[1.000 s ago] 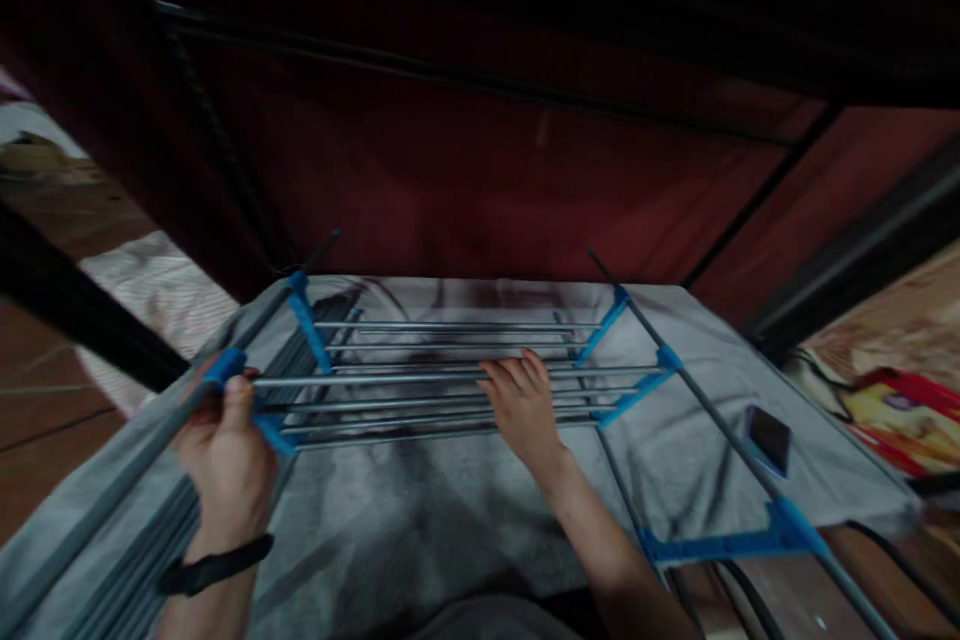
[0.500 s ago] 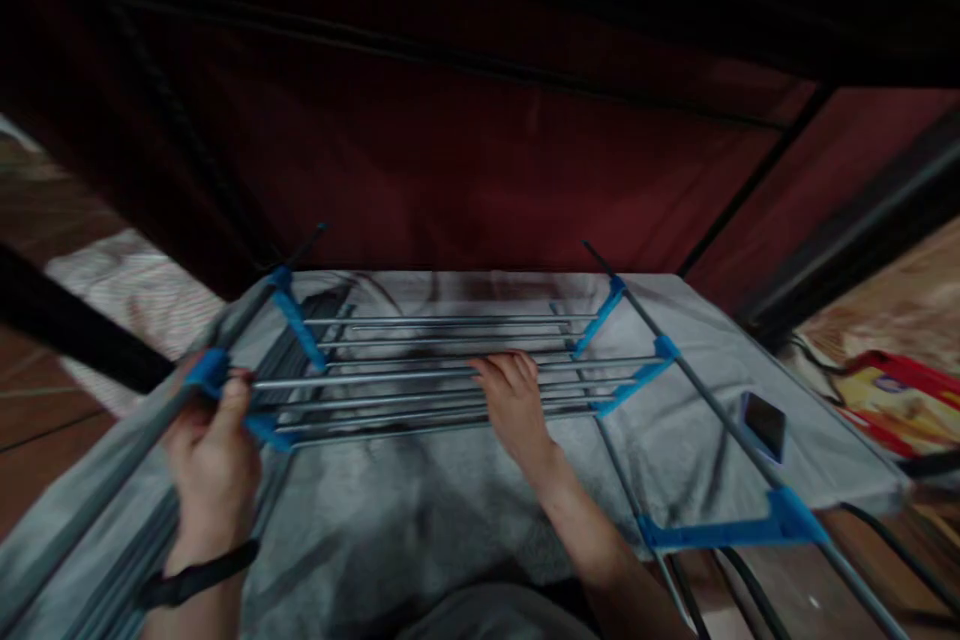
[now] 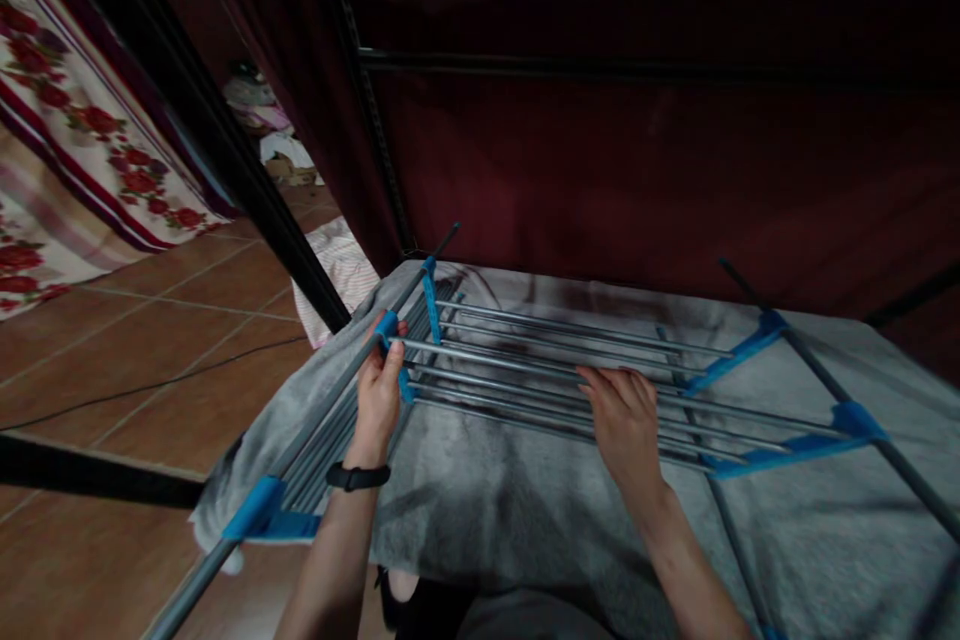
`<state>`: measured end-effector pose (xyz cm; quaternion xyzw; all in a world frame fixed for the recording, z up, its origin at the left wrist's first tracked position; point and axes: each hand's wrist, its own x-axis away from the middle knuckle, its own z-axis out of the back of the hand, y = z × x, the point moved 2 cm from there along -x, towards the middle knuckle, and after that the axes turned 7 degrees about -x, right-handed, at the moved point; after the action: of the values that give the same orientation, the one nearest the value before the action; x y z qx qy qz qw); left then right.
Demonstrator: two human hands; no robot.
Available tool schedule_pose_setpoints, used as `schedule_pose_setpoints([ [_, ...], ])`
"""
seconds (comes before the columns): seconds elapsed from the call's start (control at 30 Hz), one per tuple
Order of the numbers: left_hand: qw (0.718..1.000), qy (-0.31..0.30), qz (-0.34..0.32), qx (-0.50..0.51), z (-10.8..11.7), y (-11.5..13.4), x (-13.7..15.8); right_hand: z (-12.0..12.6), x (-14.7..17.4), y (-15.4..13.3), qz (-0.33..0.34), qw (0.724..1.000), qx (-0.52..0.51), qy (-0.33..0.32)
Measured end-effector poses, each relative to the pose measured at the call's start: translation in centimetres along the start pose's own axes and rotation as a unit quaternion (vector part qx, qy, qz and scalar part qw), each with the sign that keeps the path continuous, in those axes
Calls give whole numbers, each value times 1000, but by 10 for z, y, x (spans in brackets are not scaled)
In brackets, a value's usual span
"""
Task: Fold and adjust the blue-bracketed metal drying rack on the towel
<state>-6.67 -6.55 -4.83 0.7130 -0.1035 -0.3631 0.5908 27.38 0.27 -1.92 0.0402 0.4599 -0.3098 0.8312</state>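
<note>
A clothes drying rack with grey metal tubes [image 3: 324, 408] and blue plastic joints lies across a grey cloth. My left hand [image 3: 377, 400], a black band on its wrist, is closed round the blue joint [image 3: 386, 325] on the left tube, thumb by the end of a crossbar. Towards the middle, my right hand [image 3: 624, 420] rests over the thin crossbars [image 3: 495, 382], its fingers curled over one of them. Another blue joint [image 3: 859, 420] joins the crossbars to the right tube. The fingertips of my right hand are partly hidden.
The grey cloth [image 3: 480, 510] covers a bed-like surface between black posts [image 3: 202, 140]. Dark red fabric [image 3: 562, 170] hangs behind. On the left are a tiled floor [image 3: 150, 350], a thin cable [image 3: 247, 353], a striped cloth [image 3: 337, 260] and a flowered cloth [image 3: 97, 130].
The view has swung left, so the rack and both hands appear farther right. More floor and the flowered cloth show; the phone has left view. Both hands keep their places on the rack.
</note>
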Motion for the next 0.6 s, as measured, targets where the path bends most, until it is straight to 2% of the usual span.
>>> schedule_pose_setpoints([
  [0.3, 1000, 5, 2, -30, 2, -4, 0, -1, 1, 2, 2, 1000, -1, 1],
  [0.6, 999, 36, -8, -30, -1, -3, 0, -3, 2, 2, -3, 1000, -8, 13],
])
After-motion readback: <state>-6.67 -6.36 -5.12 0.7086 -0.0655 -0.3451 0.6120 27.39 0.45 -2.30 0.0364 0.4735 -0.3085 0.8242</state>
